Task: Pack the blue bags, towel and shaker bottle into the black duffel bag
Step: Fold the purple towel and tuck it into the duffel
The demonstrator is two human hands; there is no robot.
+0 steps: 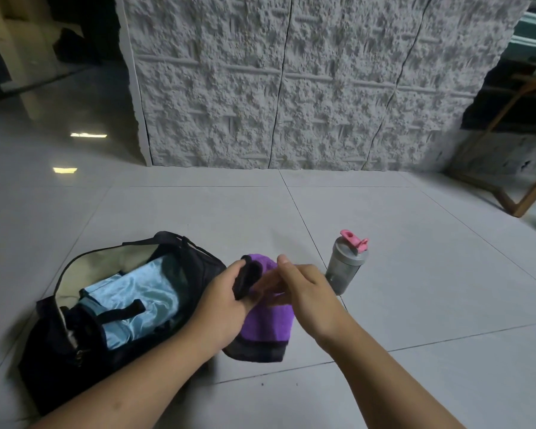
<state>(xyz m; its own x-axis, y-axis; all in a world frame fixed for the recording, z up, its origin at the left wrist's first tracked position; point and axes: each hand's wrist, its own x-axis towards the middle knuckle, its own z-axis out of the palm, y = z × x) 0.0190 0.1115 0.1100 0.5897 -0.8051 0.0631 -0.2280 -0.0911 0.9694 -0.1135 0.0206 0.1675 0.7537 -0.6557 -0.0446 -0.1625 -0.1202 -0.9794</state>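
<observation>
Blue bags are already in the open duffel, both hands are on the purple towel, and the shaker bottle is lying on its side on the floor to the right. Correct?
One thing is off: the shaker bottle stands upright on the floor tiles, pink cap up, not on its side. The head view shows it. The rest holds: blue bags lie in the open duffel, and the left hand and right hand are on the purple towel.

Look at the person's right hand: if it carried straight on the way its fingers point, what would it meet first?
Probably the rolled purple towel. The right hand points leftward at it, fingertips already close; depth is unclear. Beyond lies the left hand, then the open black duffel bag.
</observation>
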